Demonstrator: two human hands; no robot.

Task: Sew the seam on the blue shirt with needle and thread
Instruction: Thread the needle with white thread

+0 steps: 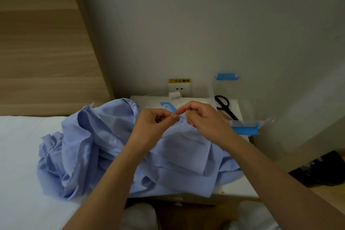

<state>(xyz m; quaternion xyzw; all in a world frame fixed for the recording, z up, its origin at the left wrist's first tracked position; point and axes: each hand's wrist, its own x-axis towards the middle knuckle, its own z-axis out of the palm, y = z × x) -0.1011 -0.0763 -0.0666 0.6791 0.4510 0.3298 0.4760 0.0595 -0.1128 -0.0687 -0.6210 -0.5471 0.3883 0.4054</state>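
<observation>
The blue shirt (89, 147) lies crumpled across the white bedside table (237, 188) and the bed edge. Both of my hands hover just above its far part. My left hand (156, 119) has its fingers curled, thumb and forefinger pinched together near the shirt's edge. My right hand (199, 115) is curled too, its forefinger bent toward the left thumb, the fingertips nearly touching. Needle and thread are too thin to make out between the fingers. A white thread spool (174, 94) stands at the table's back by the wall socket.
Black scissors (225, 106) lie at the table's back right. A clear plastic box with blue clips (242, 127) sits to the right of my hands. White bed sheet (18, 164) at left, wooden headboard (46, 43) behind it, dark shoes (324, 170) on the floor at right.
</observation>
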